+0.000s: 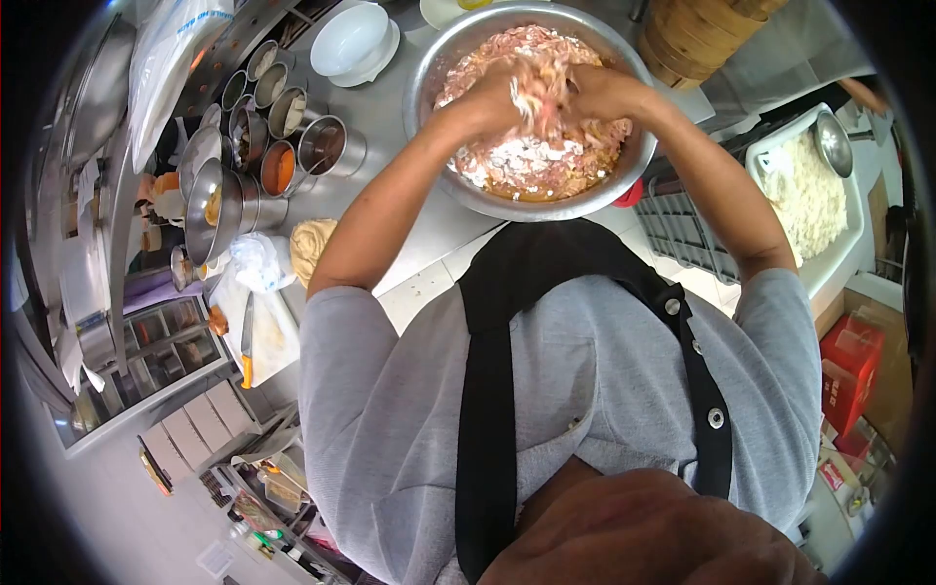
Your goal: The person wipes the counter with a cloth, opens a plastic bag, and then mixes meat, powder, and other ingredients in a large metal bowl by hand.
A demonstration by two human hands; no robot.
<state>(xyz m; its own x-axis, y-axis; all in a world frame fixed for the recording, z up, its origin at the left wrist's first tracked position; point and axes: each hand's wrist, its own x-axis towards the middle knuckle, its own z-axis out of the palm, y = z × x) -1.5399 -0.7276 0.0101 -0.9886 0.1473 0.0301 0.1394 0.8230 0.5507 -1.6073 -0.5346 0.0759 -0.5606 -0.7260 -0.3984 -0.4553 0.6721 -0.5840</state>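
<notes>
Nearest the camera, the person's grey shirt and black apron straps fill the lower half of the view, seen from above. Both bare forearms reach forward from there to a large steel bowl standing on the table.

The left hand and the right hand are sunk together into a pink meat mixture dusted with white powder, at the middle of the bowl. Each grip is curled closed on a clump of the mixture between the two hands. Motion blur there hides the fingers, so how tightly they close cannot be told.

To the left of the bowl stands a cluster of small metal pots with seasonings, a knife on a white cloth, and a white dish further back. To the right, lower than the table, a white tray holds shredded white food with a ladle resting in it. Wooden steamer baskets sit at the far edge.

Risk assessment: the bowl is near full and sits close to the table's front edge. Vigorous working could push the mixture over the rim or slide the bowl forward. Hands coated in the mixture would soil anything touched nearby.
</notes>
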